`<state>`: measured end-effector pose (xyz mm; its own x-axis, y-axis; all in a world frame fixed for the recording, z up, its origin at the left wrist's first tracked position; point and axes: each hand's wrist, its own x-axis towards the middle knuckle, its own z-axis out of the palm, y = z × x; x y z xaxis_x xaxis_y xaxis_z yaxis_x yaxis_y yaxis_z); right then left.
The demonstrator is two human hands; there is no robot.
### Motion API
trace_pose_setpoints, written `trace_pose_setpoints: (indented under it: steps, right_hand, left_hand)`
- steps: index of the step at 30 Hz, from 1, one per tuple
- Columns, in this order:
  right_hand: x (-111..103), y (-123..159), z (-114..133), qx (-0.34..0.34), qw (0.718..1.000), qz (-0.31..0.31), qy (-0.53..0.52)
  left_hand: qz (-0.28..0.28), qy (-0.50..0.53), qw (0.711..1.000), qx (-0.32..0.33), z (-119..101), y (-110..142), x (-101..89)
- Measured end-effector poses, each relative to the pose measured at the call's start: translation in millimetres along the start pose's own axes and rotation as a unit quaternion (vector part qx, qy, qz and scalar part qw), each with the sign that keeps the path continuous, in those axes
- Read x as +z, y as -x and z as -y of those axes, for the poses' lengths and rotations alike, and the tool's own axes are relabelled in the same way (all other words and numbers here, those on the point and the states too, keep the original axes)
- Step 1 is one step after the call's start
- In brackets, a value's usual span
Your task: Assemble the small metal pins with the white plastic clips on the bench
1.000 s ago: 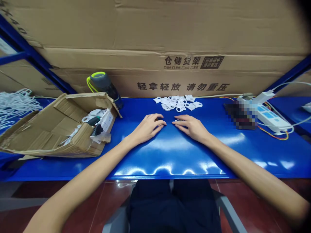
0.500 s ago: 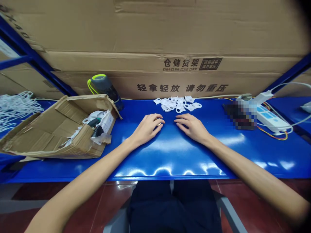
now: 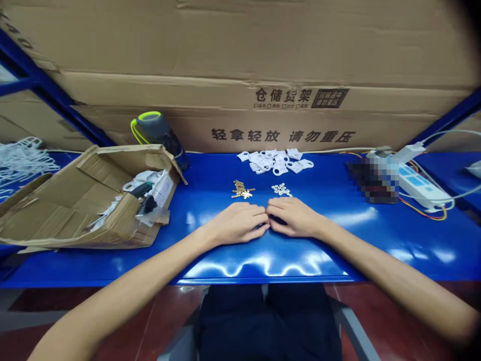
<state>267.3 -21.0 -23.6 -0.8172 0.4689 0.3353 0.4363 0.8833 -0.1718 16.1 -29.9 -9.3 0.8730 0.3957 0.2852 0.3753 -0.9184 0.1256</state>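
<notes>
My left hand (image 3: pixel 238 224) and my right hand (image 3: pixel 293 218) rest palm down on the blue table (image 3: pixel 338 235), fingertips touching each other in the middle, fingers curled together. Whether anything lies under them I cannot see. Just beyond the left hand lies a small pile of brass pieces (image 3: pixel 241 189). Beyond the right hand lies a small cluster of tiny white pieces (image 3: pixel 281 189). Farther back sits a heap of white plastic parts (image 3: pixel 274 160).
A torn cardboard box (image 3: pixel 86 200) with white parts and tools lies at the left. A grey bottle with a green rim (image 3: pixel 158 131) stands behind it. A white power strip (image 3: pixel 417 183) with cables sits at the right. Large cartons (image 3: pixel 240 75) wall off the back.
Both hands have drawn back toward me and come together, uncovering the brass pieces and the tiny white pieces that they lay over before.
</notes>
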Motion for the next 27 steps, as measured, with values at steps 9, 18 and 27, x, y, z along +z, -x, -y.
trace_pose_setpoints:
  steps: [9, 18, 27]
  right_hand:
    - [-0.6, -0.6, 0.2, -0.002, 1.000, 0.021, -0.001]
    - [2.5, 0.5, -0.5, 0.009, 1.000, 0.010, -0.006]
    - [2.7, 0.9, -0.7, 0.011, 1.000, 0.006, -0.010]
  left_hand:
    - [0.005, 0.043, 0.999, -0.015, 5.9, 1.8, 2.9]
    - [-0.004, 0.068, 0.997, -0.020, 6.6, 0.9, 2.7]
    - [0.000, 0.066, 0.998, -0.021, 7.6, 1.1, 3.4]
